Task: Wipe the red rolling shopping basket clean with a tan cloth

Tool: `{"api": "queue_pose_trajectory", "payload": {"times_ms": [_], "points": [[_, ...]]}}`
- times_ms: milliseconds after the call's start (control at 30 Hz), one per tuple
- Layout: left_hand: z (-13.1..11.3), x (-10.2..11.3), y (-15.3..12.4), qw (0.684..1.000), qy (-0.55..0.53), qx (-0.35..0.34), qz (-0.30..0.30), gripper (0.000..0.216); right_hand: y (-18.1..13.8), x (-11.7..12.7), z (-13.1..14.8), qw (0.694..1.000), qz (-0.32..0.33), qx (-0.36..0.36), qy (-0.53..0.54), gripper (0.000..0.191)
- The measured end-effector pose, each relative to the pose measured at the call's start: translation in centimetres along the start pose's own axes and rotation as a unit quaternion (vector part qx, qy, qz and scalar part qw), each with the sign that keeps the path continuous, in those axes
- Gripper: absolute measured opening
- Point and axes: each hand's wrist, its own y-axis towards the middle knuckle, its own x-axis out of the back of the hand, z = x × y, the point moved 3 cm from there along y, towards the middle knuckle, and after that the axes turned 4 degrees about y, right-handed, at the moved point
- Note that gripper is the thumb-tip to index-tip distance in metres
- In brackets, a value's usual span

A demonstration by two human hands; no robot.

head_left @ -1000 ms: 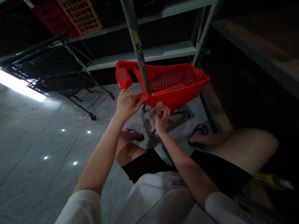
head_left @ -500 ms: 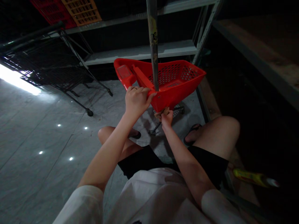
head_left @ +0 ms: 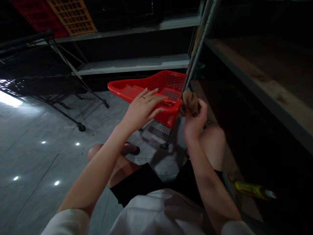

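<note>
A small red plastic shopping cart basket (head_left: 137, 88) stands in front of me on a wheeled frame, near a grey shelf post (head_left: 195, 49). My left hand (head_left: 141, 109) lies on the basket's near rim with its fingers stretched out flat. My right hand (head_left: 194, 119) is raised beside the basket's right corner, its fingers closed round a crumpled brown cloth (head_left: 188, 102) that touches the rim there. My knees and black shorts show below the hands.
A black wire trolley (head_left: 44, 78) stands at the left on the grey tiled floor. Grey metal shelves (head_left: 132, 65) run behind, with red and orange crates (head_left: 70, 14) above. A wooden shelf board (head_left: 266, 85) is at the right, and a yellow-green bottle (head_left: 254, 191) lies below it.
My right hand has come up from under the basket to its right rim with the cloth. My left hand has opened from gripping the rim to lying flat. The view has swung right.
</note>
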Motion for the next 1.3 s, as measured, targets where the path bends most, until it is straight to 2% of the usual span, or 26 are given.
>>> {"api": "queue_pose_trajectory", "payload": {"times_ms": [67,167,233,300,367,433,533,633,733,800,867,967,1033,1100,1200,1267,1300], "points": [[1.1,-0.5,0.0,0.999,0.035,0.003,0.008,0.041,0.6,0.2,2.9,0.998,0.044,0.041,0.003,0.036],[0.8,-2.0,0.6,0.997,0.064,0.026,-0.031,0.034,0.8,-0.2,5.8,0.987,0.113,0.109,-0.043,0.045],[-0.4,-2.9,1.1,0.995,0.078,0.034,-0.057,0.031,1.1,-0.1,5.6,0.972,0.144,0.156,-0.097,0.044],[-1.7,-3.6,1.7,0.993,0.083,0.034,-0.074,0.031,2.0,0.6,3.9,0.962,0.158,0.18,-0.129,0.043],[-2.8,-4.0,2.4,0.992,0.082,0.032,-0.086,0.035,3.4,1.8,1.5,0.969,0.136,0.156,-0.138,0.043],[-3.6,-4.4,3.1,0.992,0.077,0.032,-0.098,0.038,4.6,3.3,-0.6,0.982,0.087,0.101,-0.131,0.038],[-4.4,-5.0,3.8,0.99,0.072,0.042,-0.114,0.039,4.6,4.7,-1.1,0.992,0.044,0.055,-0.106,0.037],[-4.8,-5.3,3.9,0.99,0.064,0.048,-0.116,0.044,2.7,4.6,1.4,0.987,0.078,0.086,-0.11,0.046],[-5.0,-4.8,3.6,0.993,0.056,0.041,-0.098,0.066,1.0,3.9,4.3,0.979,0.109,0.113,-0.13,0.048],[-5.4,-4.2,3.4,0.995,0.046,0.024,-0.083,0.085,0.8,3.6,5.6,0.982,0.121,0.094,-0.112,0.047],[-6.3,-3.7,3.1,0.996,0.024,0.001,-0.087,0.091,1.2,3.5,6.2,0.987,0.137,0.053,-0.069,0.048],[-7.3,-3.2,2.8,0.991,-0.015,-0.008,-0.13,0.075,2.9,3.4,6.6,0.977,0.211,0.016,-0.009,0.049],[-7.0,-2.7,2.4,0.986,-0.031,0.009,-0.165,0.058,4.5,3.6,6.7,0.959,0.28,0.037,0.017,0.048],[-5.7,-1.9,1.9,0.976,-0.034,0.054,-0.209,0.053,6.2,3.9,6.1,0.945,0.317,0.081,0.016,0.042],[-3.6,-1.0,1.3,0.95,-0.012,0.155,-0.271,0.062,7.6,3.8,3.5,0.939,0.32,0.123,-0.032,0.027],[-3.8,-1.4,1.5,0.952,0.007,0.169,-0.255,0.064,7.2,3.1,1.0,0.943,0.304,0.127,-0.05,0.028],[-4.7,-2.0,1.8,0.962,0.015,0.149,-0.23,0.062,6.7,2.6,-0.2,0.949,0.286,0.122,-0.043,0.029]]}}
